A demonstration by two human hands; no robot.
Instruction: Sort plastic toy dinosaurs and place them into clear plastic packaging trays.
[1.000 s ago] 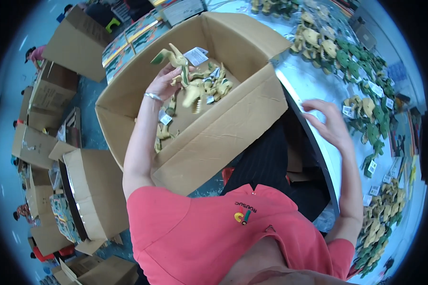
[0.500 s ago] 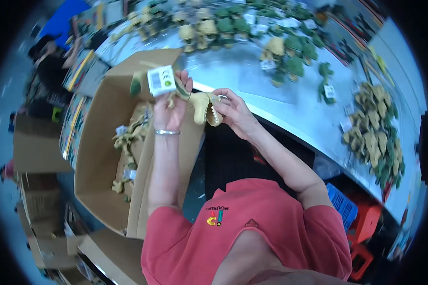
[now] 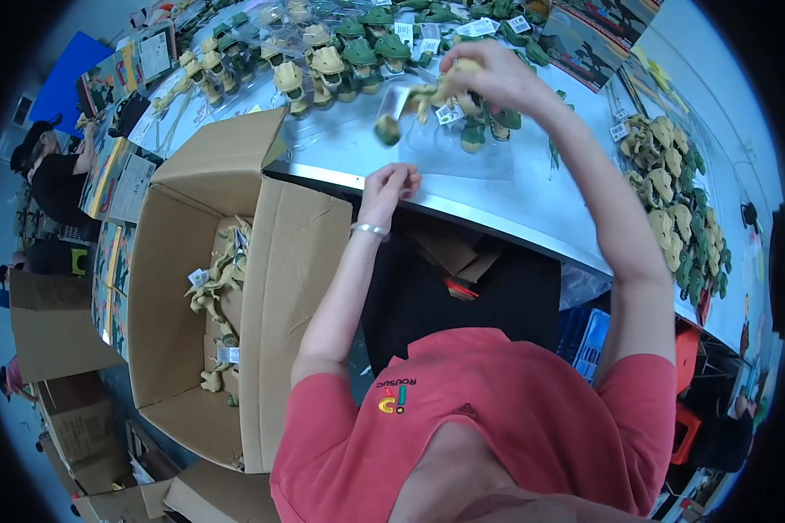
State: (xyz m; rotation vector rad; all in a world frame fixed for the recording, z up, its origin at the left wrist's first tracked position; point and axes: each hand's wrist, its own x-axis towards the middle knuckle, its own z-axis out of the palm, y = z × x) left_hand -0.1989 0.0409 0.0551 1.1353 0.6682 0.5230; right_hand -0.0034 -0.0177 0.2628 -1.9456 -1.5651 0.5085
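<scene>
Looking at a big white table [image 3: 575, 213] here, stretching across the top and curving down the right side. Next size down, an open cardboard box [image 3: 297, 253] on the left, with some jumbled cream and green toys [image 3: 205, 302] along the bottom. Then a heap of dinosaur toys [image 3: 667, 187] piled on the table's right side, plus rows of dinosaur heads [image 3: 327, 65] along the far side, mixed cream and green. Also spotting a clear plastic tray [image 3: 493, 166] near the middle.

Now the hands. Left hand [image 3: 388, 196] by the table's front edge, fingers curled in together. Can't tell about actual contact with that edge. Right hand [image 3: 497, 77] higher up, fingers clamped on a cream dinosaur toy [image 3: 423, 98]. Holding that one over the tray, tilted, green end [image 3: 387, 131] down to the left and kinda blurry. Smallest thing: a white tag [image 3: 449, 113] just below the right hand.
</scene>
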